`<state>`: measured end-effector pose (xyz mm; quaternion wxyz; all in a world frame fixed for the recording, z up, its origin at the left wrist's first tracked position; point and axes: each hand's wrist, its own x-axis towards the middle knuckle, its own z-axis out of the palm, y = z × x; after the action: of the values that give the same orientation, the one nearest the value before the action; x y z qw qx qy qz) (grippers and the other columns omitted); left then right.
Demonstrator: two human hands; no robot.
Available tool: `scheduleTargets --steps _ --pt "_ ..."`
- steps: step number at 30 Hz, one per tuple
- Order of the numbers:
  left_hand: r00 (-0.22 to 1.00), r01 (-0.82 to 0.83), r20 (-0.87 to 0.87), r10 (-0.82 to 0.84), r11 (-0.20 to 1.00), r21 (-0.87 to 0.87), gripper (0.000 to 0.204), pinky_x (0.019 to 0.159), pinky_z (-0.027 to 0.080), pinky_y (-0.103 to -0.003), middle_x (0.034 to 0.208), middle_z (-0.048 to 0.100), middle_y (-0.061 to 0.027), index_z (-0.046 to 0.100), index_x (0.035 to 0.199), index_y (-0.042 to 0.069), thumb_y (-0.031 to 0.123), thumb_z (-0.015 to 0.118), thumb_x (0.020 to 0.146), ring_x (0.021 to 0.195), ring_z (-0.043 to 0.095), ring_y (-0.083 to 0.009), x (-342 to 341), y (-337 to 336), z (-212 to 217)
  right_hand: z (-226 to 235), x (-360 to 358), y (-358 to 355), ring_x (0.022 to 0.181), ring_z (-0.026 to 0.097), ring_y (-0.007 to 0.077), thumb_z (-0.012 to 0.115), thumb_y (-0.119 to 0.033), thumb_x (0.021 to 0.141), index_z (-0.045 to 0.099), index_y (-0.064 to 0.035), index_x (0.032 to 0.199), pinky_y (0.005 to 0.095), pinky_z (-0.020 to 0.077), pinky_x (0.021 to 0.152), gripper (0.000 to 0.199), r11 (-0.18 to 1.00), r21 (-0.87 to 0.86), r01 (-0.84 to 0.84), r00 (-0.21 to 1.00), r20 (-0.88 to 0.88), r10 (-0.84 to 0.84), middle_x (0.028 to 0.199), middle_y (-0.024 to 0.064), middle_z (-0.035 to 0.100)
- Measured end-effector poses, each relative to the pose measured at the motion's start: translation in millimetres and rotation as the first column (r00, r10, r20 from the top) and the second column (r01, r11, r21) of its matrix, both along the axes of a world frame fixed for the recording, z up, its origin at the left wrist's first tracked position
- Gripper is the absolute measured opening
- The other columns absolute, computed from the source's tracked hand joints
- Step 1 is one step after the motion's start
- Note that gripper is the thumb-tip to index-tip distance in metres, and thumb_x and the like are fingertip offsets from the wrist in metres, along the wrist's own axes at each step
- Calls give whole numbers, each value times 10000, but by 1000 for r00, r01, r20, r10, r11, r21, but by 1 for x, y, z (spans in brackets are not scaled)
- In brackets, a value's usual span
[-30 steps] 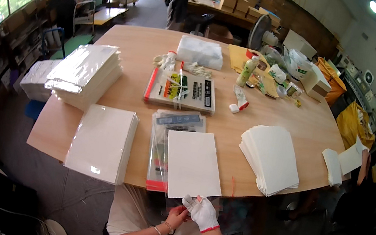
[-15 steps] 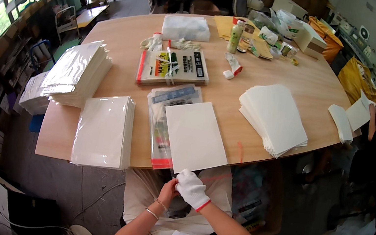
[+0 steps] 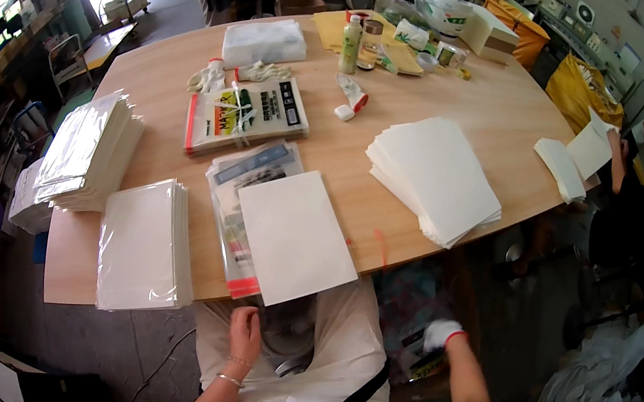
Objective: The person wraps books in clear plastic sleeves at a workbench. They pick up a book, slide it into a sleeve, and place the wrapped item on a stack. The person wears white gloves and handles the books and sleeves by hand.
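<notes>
Hands first, both below the near edge of the wooden worktop [image 3: 471, 124]: my left hand [image 3: 245, 331] is bare, resting loosely curled on the pale apron over my lap, holding nothing I can make out; my right hand [image 3: 440, 336] wears a white glove with a red cuff and reaches down off to the right of the worktop, fingers bent toward something dark with a yellow-green patch, though I cannot tell whether it grips it. Just above my left hand, a single white sheet [image 3: 295, 235] lies on the near edge of the worktop, partly covering a clear plastic packet [image 3: 235, 186] of printed goods. Left of that sheet sits a wrapped stack of white paper [image 3: 144, 244], and farther left a taller, fanned pile of bagged sheets [image 3: 88, 149]. Right of the sheet, a loose stack of white sheets [image 3: 437, 178] is spread. Beyond the sheet lies a red-edged printed card pack [image 3: 247, 114], then a spare glove [image 3: 350, 97], a green bottle [image 3: 352, 34] and a white wrapped bundle [image 3: 265, 42]. At the far right edge of the worktop another person [image 3: 638, 194] handles paper.
</notes>
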<state>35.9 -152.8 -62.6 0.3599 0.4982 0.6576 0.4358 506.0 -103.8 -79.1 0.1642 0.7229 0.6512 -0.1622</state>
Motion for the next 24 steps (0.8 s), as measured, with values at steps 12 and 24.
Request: scheduleTargets --steps 12,24 --pt "635 592 -751 -179 738 324 111 604 451 -341 766 563 -37 584 741 93 155 671 713 683 557 -221 -5 46 66 93 -144 69 658 597 215 616 -37 701 582 -8 792 321 471 579 102 775 609 -169 339 -702 626 762 100 578" --pt "993 -64 82 86 968 -242 247 468 453 -249 658 578 -35 561 871 34 278 524 878 637 621 -129 3 32 32 84 -186 54 508 571 258 532 -282 771 530 -72 654 363 445 467 240 881 431 196 862 -503 54 601 110 578"
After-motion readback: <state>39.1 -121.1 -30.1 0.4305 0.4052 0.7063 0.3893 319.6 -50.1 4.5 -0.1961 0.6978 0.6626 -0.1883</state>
